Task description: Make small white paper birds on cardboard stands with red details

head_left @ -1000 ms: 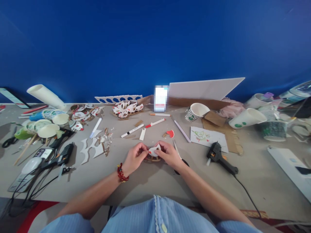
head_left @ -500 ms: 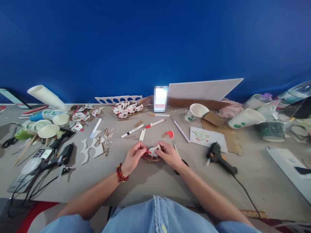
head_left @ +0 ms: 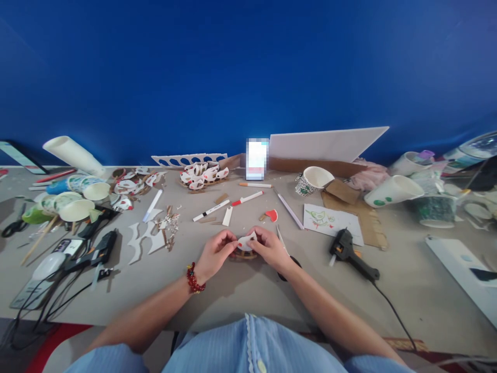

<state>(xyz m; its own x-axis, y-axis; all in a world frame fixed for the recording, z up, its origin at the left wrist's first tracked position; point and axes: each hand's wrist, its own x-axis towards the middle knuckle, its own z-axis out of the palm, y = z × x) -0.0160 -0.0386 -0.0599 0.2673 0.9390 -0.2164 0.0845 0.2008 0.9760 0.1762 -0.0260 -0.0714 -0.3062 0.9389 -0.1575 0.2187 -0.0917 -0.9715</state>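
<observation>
Between my hands, close to the table, is a small white paper bird figure [head_left: 246,243] with red at its left end and a curved brown cardboard base. My right hand [head_left: 268,247] is closed on its right side, thumb in front. My left hand [head_left: 218,252], with a red bead bracelet [head_left: 194,278] at the wrist, is closed at the left end, fingertips against the red part. My fingers cover both ends. Partly under my right wrist lie scissors [head_left: 294,260]. Just beyond my hands is a red cut piece [head_left: 272,215] with a white edge.
Several finished bird figures [head_left: 204,175] stand at the back left. Markers [head_left: 247,198] and cardboard scraps [head_left: 163,233] lie about. At right are a black glue gun [head_left: 351,254] with its cable, a bird drawing [head_left: 330,223] and paper cups [head_left: 316,178]. Another glue gun [head_left: 103,248] lies left among cables.
My left hand has shifted slightly right, so its fingertips now meet the figure's left end. The red bit that showed between those fingers is now mostly covered. My right hand keeps its hold.
</observation>
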